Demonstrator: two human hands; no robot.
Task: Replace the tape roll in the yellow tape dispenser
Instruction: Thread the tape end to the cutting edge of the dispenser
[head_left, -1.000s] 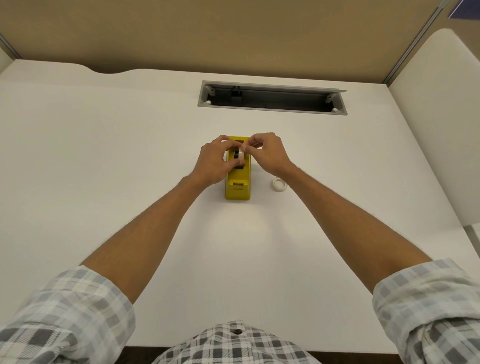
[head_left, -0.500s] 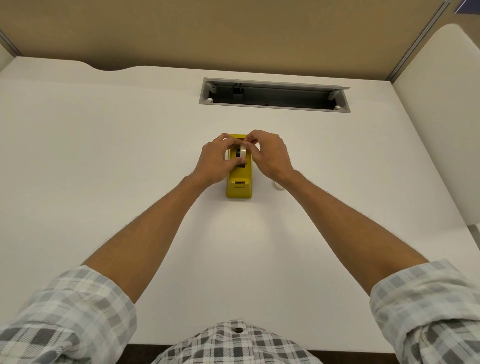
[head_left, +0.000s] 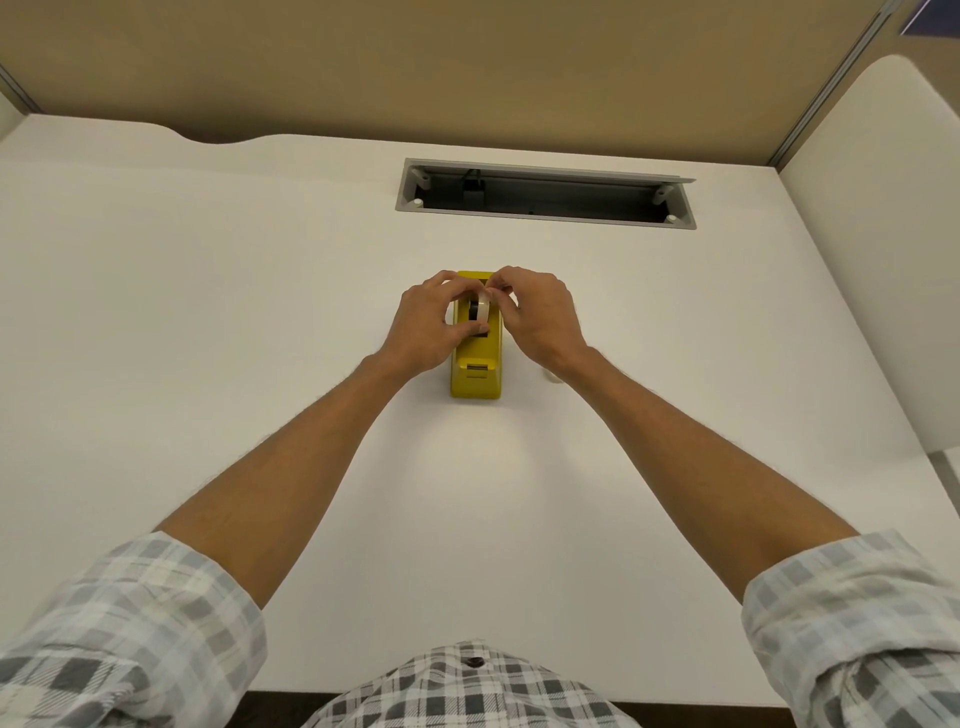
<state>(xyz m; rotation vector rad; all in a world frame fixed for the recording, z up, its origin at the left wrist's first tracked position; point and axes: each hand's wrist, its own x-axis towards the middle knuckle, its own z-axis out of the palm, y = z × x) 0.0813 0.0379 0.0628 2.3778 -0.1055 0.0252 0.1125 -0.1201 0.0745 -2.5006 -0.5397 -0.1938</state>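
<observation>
Both hands, left (head_left: 426, 327) and right (head_left: 540, 317), are pinched on the tape roll (head_left: 483, 307) at frame centre, now lowered from a second earlier into the yellow tape dispenser (head_left: 476, 371) on the worktop (head_left: 208, 312); seating appears nearly complete.

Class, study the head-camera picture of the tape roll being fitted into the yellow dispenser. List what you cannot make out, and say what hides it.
- Tape roll: head view shows only a sliver; the left hand and right hand cover its sides.
- Whether the roll is fully seated in the yellow dispenser: fingers hide its cradle.
- Small white object beside the dispenser: mostly behind the right wrist.
- Cable slot contents: too dark.
</observation>
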